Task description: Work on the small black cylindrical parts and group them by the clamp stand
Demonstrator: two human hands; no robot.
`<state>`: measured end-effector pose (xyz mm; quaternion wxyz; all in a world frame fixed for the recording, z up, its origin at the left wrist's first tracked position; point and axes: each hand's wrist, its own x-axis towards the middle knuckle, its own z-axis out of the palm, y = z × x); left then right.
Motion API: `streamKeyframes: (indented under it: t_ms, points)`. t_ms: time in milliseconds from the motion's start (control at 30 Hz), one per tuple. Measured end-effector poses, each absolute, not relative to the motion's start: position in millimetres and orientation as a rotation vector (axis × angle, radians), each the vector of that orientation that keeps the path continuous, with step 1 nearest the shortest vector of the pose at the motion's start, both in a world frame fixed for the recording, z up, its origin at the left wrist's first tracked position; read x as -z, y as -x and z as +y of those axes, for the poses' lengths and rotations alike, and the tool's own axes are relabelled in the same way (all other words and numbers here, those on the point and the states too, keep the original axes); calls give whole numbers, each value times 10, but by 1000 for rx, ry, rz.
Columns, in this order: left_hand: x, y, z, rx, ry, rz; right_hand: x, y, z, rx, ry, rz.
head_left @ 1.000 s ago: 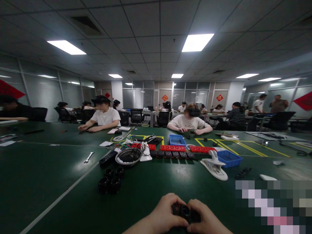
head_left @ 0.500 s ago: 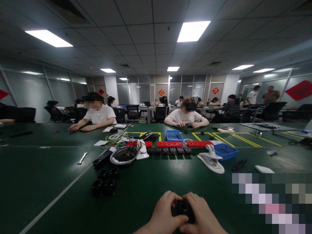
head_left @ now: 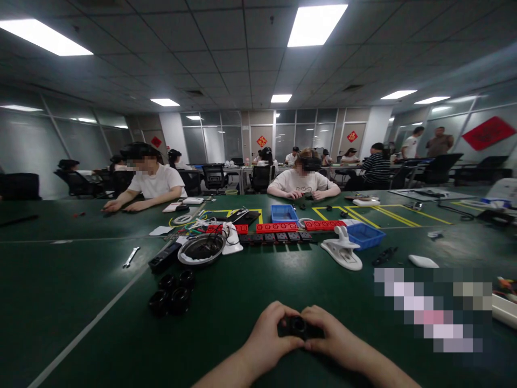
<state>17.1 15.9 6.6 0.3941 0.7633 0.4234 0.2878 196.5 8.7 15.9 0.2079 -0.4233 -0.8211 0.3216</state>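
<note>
Both hands meet around a small black part with a round opening [head_left: 298, 324], close above or on the green table at the bottom of the view. My left hand [head_left: 269, 331] is closed on its left side, thumb below and fingers curled over the back. From the right, my right hand [head_left: 329, 337] grips the same part, its thumb tip near the left one. Fingers cover much of the part, so its full shape and kind are hidden. Several black ring-shaped pieces [head_left: 169, 293] stand grouped on the table to the left of my hands.
Ahead lie a round metal-rimmed dish [head_left: 202, 250], red socket strips [head_left: 278, 228], a white clip base [head_left: 343, 252] and two blue trays [head_left: 365, 236]. A wrench [head_left: 131, 257] rests at the left. Two people sit across the green table [head_left: 100, 345]. A blurred patch covers the right side.
The camera view has shifted, so the table things sit slightly higher and further left, and more of my forearms shows. Both hands keep holding the black part.
</note>
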Motion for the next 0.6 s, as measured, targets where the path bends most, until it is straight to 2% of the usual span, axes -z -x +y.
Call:
streamKeyframes:
  t_ms: [100,367,467,600]
  points:
    - [-58,-186,154,-746,-1922,1097,-85,-1950,98,-825,1333,-2226]
    - [7,-193,165,-833,-1931,1132,30,-1723,7,-239,1652,-2199]
    - [0,-163,152,-837,-1942,1103,-18,-1692,-24,-309,1594,-2199]
    - [-22,-119,146,-835,-1943,1065,-118,-1747,8,-616,1360,-2283]
